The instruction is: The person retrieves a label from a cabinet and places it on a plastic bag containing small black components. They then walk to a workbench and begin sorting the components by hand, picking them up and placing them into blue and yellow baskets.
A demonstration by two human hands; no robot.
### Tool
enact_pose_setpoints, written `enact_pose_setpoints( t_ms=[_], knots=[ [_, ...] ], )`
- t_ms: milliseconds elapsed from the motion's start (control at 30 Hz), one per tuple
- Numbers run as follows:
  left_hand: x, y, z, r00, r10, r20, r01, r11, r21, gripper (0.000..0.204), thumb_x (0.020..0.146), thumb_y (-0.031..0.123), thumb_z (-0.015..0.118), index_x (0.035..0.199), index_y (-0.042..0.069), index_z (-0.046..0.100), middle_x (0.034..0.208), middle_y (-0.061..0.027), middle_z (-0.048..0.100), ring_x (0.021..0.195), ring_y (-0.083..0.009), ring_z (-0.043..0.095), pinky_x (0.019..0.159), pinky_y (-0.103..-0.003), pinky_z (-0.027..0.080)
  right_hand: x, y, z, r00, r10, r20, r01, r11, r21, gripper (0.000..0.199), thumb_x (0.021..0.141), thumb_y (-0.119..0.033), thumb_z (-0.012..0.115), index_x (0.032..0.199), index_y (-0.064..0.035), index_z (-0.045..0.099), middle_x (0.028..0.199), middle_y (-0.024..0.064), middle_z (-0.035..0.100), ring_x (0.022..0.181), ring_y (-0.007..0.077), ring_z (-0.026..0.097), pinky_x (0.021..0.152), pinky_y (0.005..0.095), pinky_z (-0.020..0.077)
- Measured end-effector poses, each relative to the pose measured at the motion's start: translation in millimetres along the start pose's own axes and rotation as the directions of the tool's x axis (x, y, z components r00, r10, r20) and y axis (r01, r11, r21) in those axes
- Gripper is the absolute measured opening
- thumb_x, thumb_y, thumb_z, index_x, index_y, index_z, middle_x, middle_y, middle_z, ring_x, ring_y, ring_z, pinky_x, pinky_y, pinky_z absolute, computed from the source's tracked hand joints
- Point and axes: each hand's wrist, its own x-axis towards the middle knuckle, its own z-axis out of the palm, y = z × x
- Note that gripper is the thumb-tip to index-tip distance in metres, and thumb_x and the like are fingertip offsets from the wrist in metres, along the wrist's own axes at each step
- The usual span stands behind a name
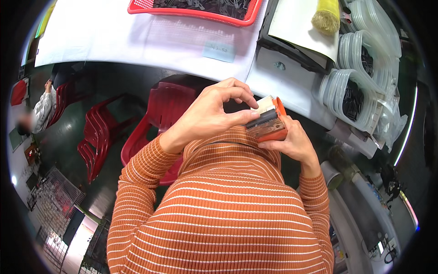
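Note:
My right hand [292, 141] holds a small orange device [270, 122] with a dark roller and a pale strip on top, close to my chest. My left hand [212, 114] comes over from the left, and its thumb and fingertips pinch the dark roller end of the device. Both arms wear an orange sweater with thin white stripes. The underside of the device is hidden by my right palm.
A white table [137, 41] curves across the top with a red basket [200, 11] of dark small parts. Stacks of clear round containers [356, 86] stand at right, a yellow brush [326, 16] behind. Red plastic chairs [150, 118] and a seated person [41, 109] are at left.

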Motion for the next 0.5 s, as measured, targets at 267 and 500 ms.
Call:
enact_pose_setpoints(
  t_ms=[267, 500],
  knots=[
    [2.9, 2.3, 14.9, 0.999, -0.035, -0.027, 0.035, 0.999, 0.006, 0.01, 0.079, 0.011, 0.068, 0.085, 0.003, 0.068, 0.098, -0.0059, 0.059, 0.092, -0.0145, 0.055, 0.081, -0.029, 0.044, -11.8, -6.7, -1.1, 0.992, -0.111, -0.06, 0.098, 0.976, -0.193, 0.061, 0.056, -0.024, 0.085, 0.107, -0.0009, 0.061, 0.092, 0.0125, 0.065, 0.087, 0.0237, 0.064, 0.081, 0.0319, 0.0465],
    [-4.5, 4.0, 21.3, 0.981, 0.051, -0.185, -0.065, 0.995, -0.07, 0.005, 0.079, 0.004, 0.066, 0.081, -0.001, 0.066, 0.097, -0.0061, 0.057, 0.095, -0.0129, 0.053, 0.084, -0.027, 0.042, -29.5, -28.2, -3.0, 0.986, -0.082, -0.143, 0.059, 0.986, -0.157, 0.052, 0.059, -0.036, 0.081, 0.096, -0.0033, 0.064, 0.078, 0.0129, 0.067, 0.074, 0.0303, 0.064, 0.073, 0.0356, 0.0496]
  ],
)
